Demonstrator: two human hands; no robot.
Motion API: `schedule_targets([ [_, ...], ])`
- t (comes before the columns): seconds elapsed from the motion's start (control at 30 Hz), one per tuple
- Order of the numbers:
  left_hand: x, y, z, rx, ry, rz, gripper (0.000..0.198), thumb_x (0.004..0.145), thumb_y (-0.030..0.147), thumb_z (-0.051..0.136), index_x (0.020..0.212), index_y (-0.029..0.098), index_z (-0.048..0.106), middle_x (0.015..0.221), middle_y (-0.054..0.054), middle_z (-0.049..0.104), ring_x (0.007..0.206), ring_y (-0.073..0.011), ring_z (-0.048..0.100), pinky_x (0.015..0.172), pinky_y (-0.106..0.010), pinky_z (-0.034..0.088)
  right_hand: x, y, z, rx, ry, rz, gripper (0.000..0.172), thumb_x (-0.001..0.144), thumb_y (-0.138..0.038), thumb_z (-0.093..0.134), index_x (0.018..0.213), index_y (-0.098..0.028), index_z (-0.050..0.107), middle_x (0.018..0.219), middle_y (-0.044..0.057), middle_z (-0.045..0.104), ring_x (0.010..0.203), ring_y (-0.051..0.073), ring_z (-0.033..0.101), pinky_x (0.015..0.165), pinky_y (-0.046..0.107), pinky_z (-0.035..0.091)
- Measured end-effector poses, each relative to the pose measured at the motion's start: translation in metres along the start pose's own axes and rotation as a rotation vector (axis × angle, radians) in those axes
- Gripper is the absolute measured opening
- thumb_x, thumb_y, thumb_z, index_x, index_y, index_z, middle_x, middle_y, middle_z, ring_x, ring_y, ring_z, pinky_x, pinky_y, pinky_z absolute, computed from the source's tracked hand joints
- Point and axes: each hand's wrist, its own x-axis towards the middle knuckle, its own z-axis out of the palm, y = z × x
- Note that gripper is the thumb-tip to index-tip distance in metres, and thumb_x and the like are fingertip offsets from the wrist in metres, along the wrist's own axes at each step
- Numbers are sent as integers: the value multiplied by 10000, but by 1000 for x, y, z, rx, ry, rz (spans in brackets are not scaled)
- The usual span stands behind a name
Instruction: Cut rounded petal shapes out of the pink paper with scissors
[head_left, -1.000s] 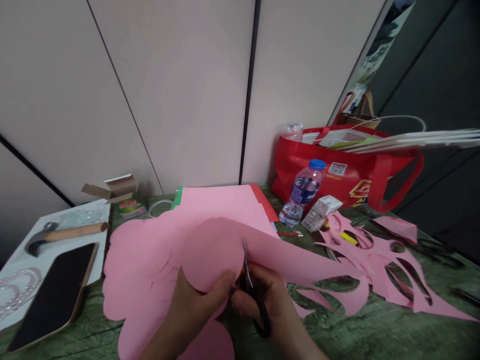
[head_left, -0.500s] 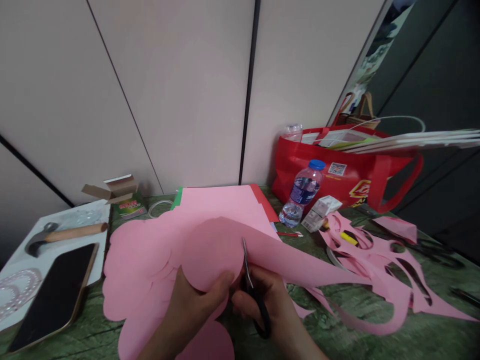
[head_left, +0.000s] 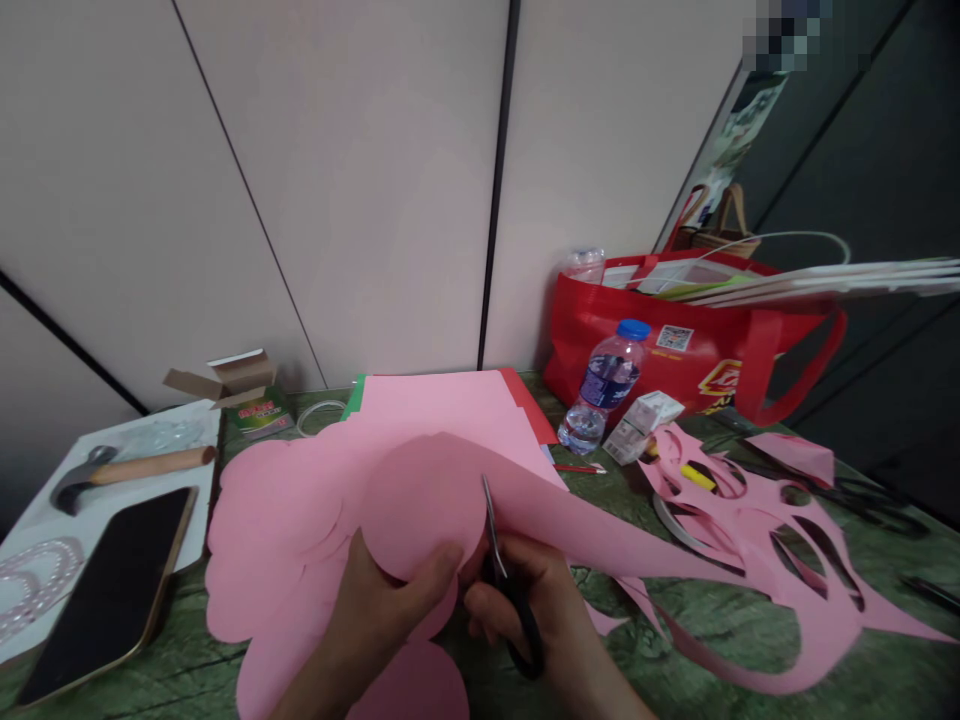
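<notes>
My left hand [head_left: 386,610] grips a sheet of pink paper [head_left: 427,500], its thumb pressed on top near the lower edge of a rounded, partly cut shape. In my right hand [head_left: 536,595] is a pair of scissors [head_left: 504,580] with black handles, fingers wrapped through the loops. The blades point up and away, at the right edge of the rounded shape. From there a long strip of the paper stretches to the right. Under and left of my left hand lies a pile of round pink paper cutouts [head_left: 277,520].
A stack of pink sheets [head_left: 442,400] lies behind. To the right are pink scraps [head_left: 750,510], a water bottle [head_left: 611,375], a small white box [head_left: 643,425] and a red bag [head_left: 622,330]. A hammer [head_left: 150,463], a phone [head_left: 109,590] and an opened box [head_left: 259,410] are at left.
The pink strip at right has swung lower and its loop hangs wider. The rounded shape and the scissors have shifted very slightly; both hands keep their hold.
</notes>
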Motion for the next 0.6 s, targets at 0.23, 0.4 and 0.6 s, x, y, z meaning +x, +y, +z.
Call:
schedule_targets([
  [0.23, 2, -4, -2, 9, 55, -38, 232, 551, 323, 648, 699, 157, 584, 671, -35, 681, 663, -213, 639, 546, -283, 510, -1, 0, 0, 39, -9, 0, 185, 607, -305, 654, 590, -168, 530, 427, -63, 441, 359, 81, 377, 369, 204, 268],
  [0.4, 3, -3, -2, -9, 62, -74, 223, 539, 293, 666, 683, 151, 572, 479, 47, 545, 469, -120, 505, 401, -213, 387, -2, -5, 1, 18, -2, 14, 190, 600, -305, 630, 552, -165, 511, 408, -53, 444, 352, 89, 397, 359, 200, 273],
  [0.6, 1, 0, 2, -74, -96, -82, 335, 661, 404, 587, 444, 182, 464, 358, 71, 383, 353, -60, 343, 371, -209, 254, -4, -2, 3, 88, -38, -6, 242, 650, -357, 648, 579, -170, 513, 449, -44, 468, 357, 93, 417, 359, 205, 303],
])
